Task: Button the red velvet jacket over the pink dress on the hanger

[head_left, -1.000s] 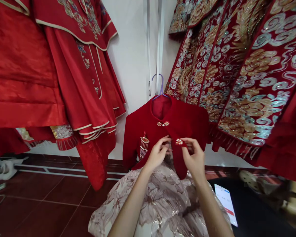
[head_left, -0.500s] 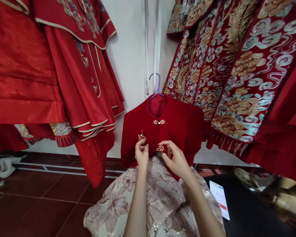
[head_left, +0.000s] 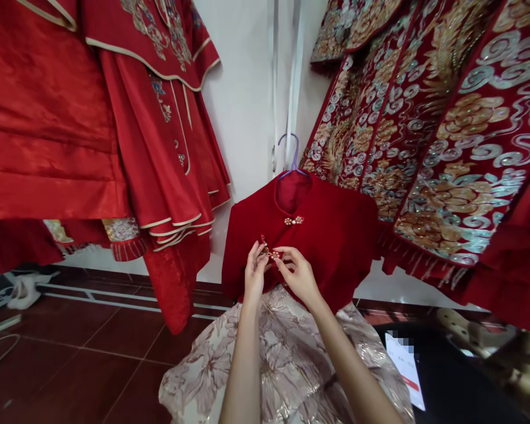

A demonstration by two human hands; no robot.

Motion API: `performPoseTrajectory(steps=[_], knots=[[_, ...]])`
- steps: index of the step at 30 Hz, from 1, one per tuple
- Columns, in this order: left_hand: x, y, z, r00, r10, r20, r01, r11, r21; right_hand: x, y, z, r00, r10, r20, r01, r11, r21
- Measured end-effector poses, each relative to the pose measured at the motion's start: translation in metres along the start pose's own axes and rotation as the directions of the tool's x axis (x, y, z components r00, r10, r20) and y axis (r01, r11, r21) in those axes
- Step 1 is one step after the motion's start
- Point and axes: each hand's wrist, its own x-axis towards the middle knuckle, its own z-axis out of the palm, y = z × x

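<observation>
A short red jacket (head_left: 335, 229) hangs on a purple hanger (head_left: 295, 154) in front of me. Near its collar, a beaded flower clasp (head_left: 294, 221) joins the two front edges. Below it, my right hand (head_left: 301, 277) pinches a second flower clasp (head_left: 275, 255) between thumb and fingertips. My left hand (head_left: 254, 270) has its fingers closed at the other side of this lower clasp, close beside a red-topped brooch (head_left: 262, 238) on the jacket's front. The fingers partly hide the clasp and brooch. Under the jacket spreads a pale floral skirt (head_left: 287, 359).
Red garments (head_left: 159, 147) hang at the left, and a heavily embroidered red garment (head_left: 424, 176) hangs at the right. A phone (head_left: 404, 368) lies on a black surface (head_left: 454, 383) at lower right. A white rail (head_left: 115, 297) runs low over the tiled floor (head_left: 92, 365).
My right hand has carried the flower clasp leftward, up to my left hand. The two hands are now almost together, and the view has shifted slightly left.
</observation>
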Motion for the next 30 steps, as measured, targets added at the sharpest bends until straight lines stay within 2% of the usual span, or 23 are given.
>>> performPoseTrajectory(steps=[6, 9, 12, 19, 24, 30], knots=[[0.005, 0.010, 0.008, 0.996, -0.080, -0.037, 0.074, 0.986, -0.146, 0.031, 0.016, 0.017, 0.995, -0.025, -0.097, 0.004, 0.978, -0.209], [0.016, 0.010, 0.011, 0.989, -0.132, -0.067, 0.116, 0.973, -0.200, 0.039, 0.022, 0.021, 0.997, -0.033, -0.069, 0.011, 0.954, -0.299], [0.029, 0.010, 0.009, 0.982, -0.173, -0.078, 0.158, 0.973, -0.171, 0.041, 0.023, 0.021, 0.999, -0.038, -0.026, 0.027, 0.940, -0.339], [0.039, 0.025, -0.008, 0.988, -0.142, 0.055, 0.148, 0.979, -0.139, 0.042, 0.017, 0.016, 0.999, -0.043, 0.017, 0.047, 0.924, -0.380], [0.037, 0.028, -0.018, 0.985, -0.148, 0.089, 0.157, 0.982, -0.103, 0.041, 0.011, 0.015, 0.998, -0.057, 0.029, 0.063, 0.906, -0.417], [0.040, 0.024, -0.019, 0.984, -0.143, 0.105, 0.154, 0.982, -0.110, 0.042, 0.007, 0.015, 0.998, -0.048, 0.038, 0.061, 0.855, -0.515]])
